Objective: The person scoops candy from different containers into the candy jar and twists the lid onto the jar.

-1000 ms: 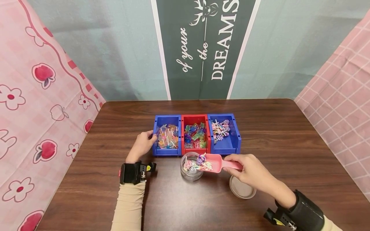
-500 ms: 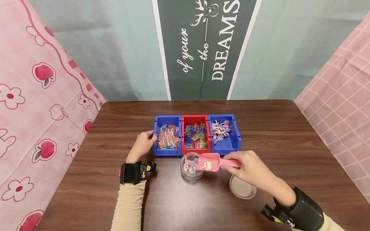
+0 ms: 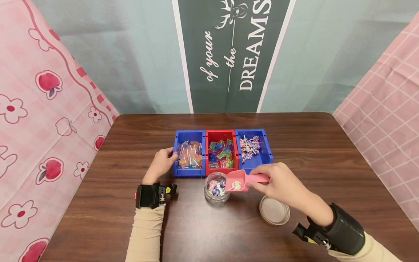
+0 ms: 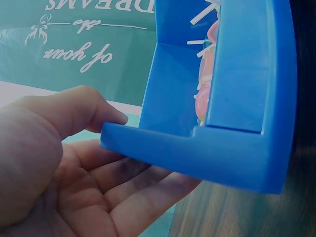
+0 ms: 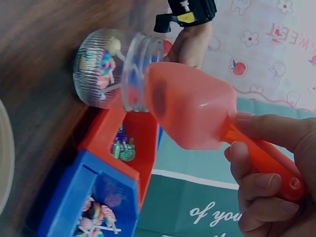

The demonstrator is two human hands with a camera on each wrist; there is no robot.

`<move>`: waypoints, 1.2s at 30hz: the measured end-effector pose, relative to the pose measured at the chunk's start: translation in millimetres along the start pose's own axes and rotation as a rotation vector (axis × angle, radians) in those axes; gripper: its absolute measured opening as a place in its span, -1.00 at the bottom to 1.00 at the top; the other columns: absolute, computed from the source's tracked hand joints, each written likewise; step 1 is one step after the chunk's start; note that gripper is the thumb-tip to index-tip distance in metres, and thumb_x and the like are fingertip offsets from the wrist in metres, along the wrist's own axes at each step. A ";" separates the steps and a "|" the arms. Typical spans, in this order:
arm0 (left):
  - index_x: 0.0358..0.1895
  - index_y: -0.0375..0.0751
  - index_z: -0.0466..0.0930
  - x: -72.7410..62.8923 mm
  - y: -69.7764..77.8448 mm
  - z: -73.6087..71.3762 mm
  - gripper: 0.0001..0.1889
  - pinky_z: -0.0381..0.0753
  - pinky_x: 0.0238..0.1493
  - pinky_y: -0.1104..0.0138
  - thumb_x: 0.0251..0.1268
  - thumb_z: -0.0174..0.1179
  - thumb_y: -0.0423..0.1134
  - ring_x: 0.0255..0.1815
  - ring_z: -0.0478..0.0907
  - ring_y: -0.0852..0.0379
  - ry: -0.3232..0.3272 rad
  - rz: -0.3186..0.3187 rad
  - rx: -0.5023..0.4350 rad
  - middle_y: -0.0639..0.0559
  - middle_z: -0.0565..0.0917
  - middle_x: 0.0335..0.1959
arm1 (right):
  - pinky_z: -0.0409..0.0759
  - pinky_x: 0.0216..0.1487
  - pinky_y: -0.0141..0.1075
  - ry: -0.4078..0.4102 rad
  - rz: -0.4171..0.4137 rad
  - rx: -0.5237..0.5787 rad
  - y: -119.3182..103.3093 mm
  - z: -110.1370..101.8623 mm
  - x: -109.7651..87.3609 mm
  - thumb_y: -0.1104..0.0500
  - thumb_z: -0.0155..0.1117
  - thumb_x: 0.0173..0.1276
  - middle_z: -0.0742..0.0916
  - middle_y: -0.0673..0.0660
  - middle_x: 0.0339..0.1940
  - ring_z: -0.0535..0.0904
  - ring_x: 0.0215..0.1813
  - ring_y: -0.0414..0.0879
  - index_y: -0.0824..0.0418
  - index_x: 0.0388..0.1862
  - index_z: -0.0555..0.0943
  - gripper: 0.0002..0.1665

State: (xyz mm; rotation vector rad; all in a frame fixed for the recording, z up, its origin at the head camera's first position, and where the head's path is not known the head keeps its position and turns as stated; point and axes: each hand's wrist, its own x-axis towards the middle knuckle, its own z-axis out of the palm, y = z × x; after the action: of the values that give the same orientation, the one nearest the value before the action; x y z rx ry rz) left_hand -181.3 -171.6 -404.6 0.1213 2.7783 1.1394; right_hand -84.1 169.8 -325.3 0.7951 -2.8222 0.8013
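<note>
My right hand grips the handle of a pink scoop, its mouth tipped over the rim of a ribbed glass jar. One pale swirl lollipop lies in the scoop, while several small swirl lollipops sit inside the jar. My left hand holds the side wall of the left blue bin, thumb on the inner side and fingers outside. That bin contains wrapped lollipops with white sticks.
A red bin of colourful wrapped candies stands in the middle of the row. To its right, another blue bin holds swirl lollipops. A round lid lies on the wooden table beneath my right forearm.
Some lollipops have dropped from the scoop into the jar, leaving one in it. The scoop and right hand have risen slightly and tilted more. My left hand stays put.
</note>
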 end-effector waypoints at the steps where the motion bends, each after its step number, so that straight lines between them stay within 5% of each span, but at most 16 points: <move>1: 0.10 -0.45 0.54 0.2 -0.1 0.1 -0.65 0.38 -0.34 0.38 0.40 -0.04 -0.29 -0.34 0.46 0.05 0.002 0.005 0.006 -0.19 0.57 -0.36 | 0.32 -0.55 -0.51 -0.005 -0.004 -0.006 -1.1 -0.7 1.6 0.15 0.55 -0.01 0.68 -0.09 -0.59 0.31 -0.57 -0.40 0.11 -0.42 0.72 -0.83; 15: 0.05 -0.44 0.55 0.9 -2.2 0.3 -0.68 0.36 -0.40 0.39 0.40 -0.04 -0.30 -0.39 0.44 0.09 -0.003 0.001 -0.008 -0.15 0.54 -0.42 | 0.41 -0.48 -0.51 -0.119 -0.048 -0.101 -22.9 -5.7 26.0 0.18 0.52 0.01 0.76 -0.02 -0.53 0.45 -0.52 -0.31 0.16 -0.46 0.73 -0.87; 29: 0.10 -0.43 0.53 -0.2 -0.5 -0.1 -0.65 0.35 -0.43 0.38 0.42 -0.04 -0.27 -0.41 0.43 0.09 -0.014 -0.016 -0.022 -0.14 0.53 -0.41 | 0.31 -0.59 -0.50 -0.180 0.000 -0.084 -18.4 -6.0 20.6 0.15 0.47 0.10 0.69 -0.03 -0.58 0.34 -0.59 -0.34 0.19 -0.42 0.71 -0.86; 36: 0.19 -0.43 0.49 -0.5 -1.9 -0.3 -0.60 0.41 -0.33 0.37 0.42 -0.05 -0.25 -0.32 0.49 0.05 -0.017 -0.022 -0.016 -0.21 0.59 -0.31 | 0.24 -0.60 -0.51 -0.232 -0.041 -0.153 -13.0 -6.1 14.0 0.13 0.40 0.18 0.59 -0.10 -0.67 0.28 -0.61 -0.36 0.15 -0.45 0.69 -0.89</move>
State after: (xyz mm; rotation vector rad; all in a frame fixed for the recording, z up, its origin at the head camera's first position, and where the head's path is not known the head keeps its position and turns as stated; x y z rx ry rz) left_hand -180.8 -173.2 -405.7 0.0979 2.7480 1.1491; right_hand -89.8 157.1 -310.9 0.9750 -3.0096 0.5096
